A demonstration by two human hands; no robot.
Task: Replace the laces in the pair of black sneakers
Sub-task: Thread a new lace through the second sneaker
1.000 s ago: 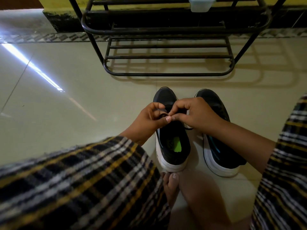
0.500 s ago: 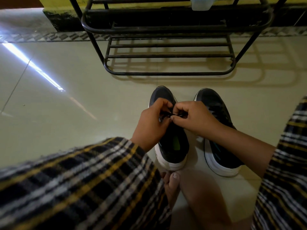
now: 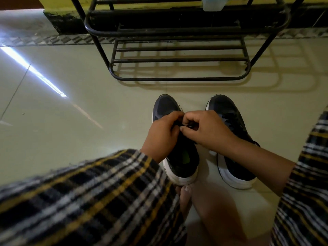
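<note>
— Black lace (image 3: 190, 126), is that what you're pinching?
— Yes. My left hand (image 3: 164, 134) and right hand (image 3: 205, 130) both curl round it over the left sneaker (image 3: 177, 153), near my bare foot.
— Which step?
— Working the eyelets, I judge. Next needs a steady pull through.
— How many?
— Two sneakers; the right sneaker (image 3: 232, 139) looks laced. One rack (image 3: 177, 59) stands far.

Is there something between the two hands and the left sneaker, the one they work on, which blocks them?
Nothing visible does. The left hand and the right hand are already on the left sneaker, fingers curled at its lacing area. The right sneaker stands beside it, apart. Whether the fingers pinch a lace cannot be told.
</note>
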